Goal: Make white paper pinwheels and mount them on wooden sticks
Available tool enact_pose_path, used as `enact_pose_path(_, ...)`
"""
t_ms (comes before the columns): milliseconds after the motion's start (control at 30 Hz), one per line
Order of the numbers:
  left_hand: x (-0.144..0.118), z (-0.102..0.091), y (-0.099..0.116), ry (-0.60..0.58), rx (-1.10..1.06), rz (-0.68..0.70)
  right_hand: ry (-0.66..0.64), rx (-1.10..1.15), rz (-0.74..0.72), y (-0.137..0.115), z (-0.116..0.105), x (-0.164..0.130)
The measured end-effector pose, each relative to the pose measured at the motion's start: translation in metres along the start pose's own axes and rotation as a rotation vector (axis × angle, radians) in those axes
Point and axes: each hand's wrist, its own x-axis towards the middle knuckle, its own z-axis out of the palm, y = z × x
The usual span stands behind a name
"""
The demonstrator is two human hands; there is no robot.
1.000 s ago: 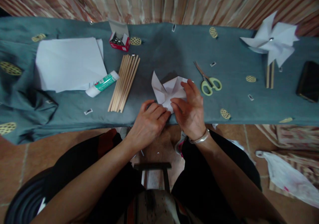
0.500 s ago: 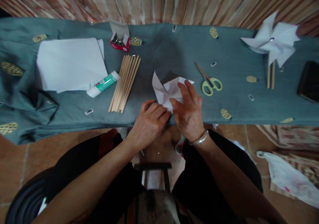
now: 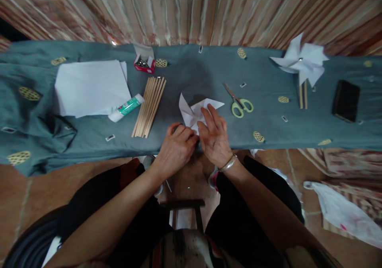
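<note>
The left hand, fingers curled, pinches the near edge of a white folded paper pinwheel piece lying at the near middle of the grey-blue cloth-covered table. The right hand rests on the paper with fingers spread flat. Pale wooden sticks lie just left; green-handled scissors lie to the right.

A home craft corner is suggested: a table draped in a grey-green cloth is set before a striped curtain at 12 o'clock, and terracotta floor tiles are seen at 8 o'clock.
</note>
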Motion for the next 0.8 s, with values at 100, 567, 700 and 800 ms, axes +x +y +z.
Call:
enact_pose_path(100,0.0008,0.0000,-0.0007,-0.013,-0.003,-0.004,0.003,-0.046,-0.011,-0.0005,0.0022,0.0006)
enact_pose_path(567,0.0027,-0.0016,-0.0016,-0.088,-0.054,-0.050,-0.007,-0.072,-0.032,0.0017,0.0058,0.0023)
enact_pose_path(700,0.0025,-0.0009,-0.0030,-0.096,-0.066,-0.045,-0.005,-0.071,-0.025,0.0070,0.0033,0.0019)
enact_pose_path(800,0.0024,-0.0005,-0.0029,-0.100,-0.059,-0.046,-0.006,-0.055,-0.047,0.0053,0.0051,0.0012)
